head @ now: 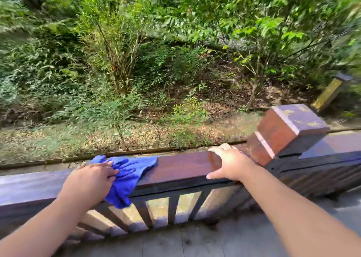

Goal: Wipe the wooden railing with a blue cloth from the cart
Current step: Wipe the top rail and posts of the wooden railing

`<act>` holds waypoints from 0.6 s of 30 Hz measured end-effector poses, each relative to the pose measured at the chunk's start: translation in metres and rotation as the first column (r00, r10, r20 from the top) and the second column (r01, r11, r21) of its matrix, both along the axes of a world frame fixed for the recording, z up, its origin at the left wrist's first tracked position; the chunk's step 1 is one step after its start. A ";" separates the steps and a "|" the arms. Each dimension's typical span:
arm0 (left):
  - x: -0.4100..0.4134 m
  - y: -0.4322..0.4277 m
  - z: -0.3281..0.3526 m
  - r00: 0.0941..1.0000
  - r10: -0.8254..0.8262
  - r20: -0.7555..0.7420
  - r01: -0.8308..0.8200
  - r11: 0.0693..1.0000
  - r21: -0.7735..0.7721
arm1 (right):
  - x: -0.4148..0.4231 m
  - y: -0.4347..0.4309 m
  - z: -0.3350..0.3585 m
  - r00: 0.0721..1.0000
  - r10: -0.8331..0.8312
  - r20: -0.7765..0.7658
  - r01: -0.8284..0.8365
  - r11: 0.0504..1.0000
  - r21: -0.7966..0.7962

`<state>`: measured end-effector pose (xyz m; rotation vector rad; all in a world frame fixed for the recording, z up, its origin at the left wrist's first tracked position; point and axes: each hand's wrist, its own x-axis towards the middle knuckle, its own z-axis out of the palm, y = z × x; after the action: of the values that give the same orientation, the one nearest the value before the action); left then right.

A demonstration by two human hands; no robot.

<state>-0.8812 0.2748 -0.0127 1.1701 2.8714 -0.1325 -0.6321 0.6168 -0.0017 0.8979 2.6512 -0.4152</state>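
Note:
A dark reddish-brown wooden railing (183, 167) runs across the lower half of the view, with vertical slats below its top rail. A blue cloth (130, 170) lies draped over the top rail, one end hanging down the near side. My left hand (91, 180) presses flat on the left part of the cloth, fingers pointing right. My right hand (228, 164) rests on the bare rail further right, fingers spread over the top and thumb on the near face, holding nothing. The cart is not in view.
A square wooden post (289, 127) with a flat cap rises from the railing just right of my right hand. Beyond the railing lie a narrow kerb, leaf-strewn ground and dense green shrubs. A grey plank floor (214, 239) is under me.

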 end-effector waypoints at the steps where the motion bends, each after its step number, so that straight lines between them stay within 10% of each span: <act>1: 0.000 -0.005 0.002 1.000 0.019 -0.003 -0.019 1.000 0.004 | -0.001 0.000 0.001 1.000 -0.004 0.001 0.004 1.000 -0.003; 10: 0.047 0.022 -0.012 0.994 0.015 0.105 -0.033 0.985 0.171 | 0.009 0.005 -0.013 0.999 0.000 -0.048 0.000 1.000 -0.006; 18: 0.132 0.156 -0.029 0.906 -0.376 0.192 0.307 0.899 0.312 | 0.057 0.015 -0.023 0.971 0.011 -0.240 0.012 0.996 0.092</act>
<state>-0.7491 0.4304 -0.0421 1.6081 2.4938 0.3918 -0.5750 0.6315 -0.0243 0.9288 2.9123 -0.4279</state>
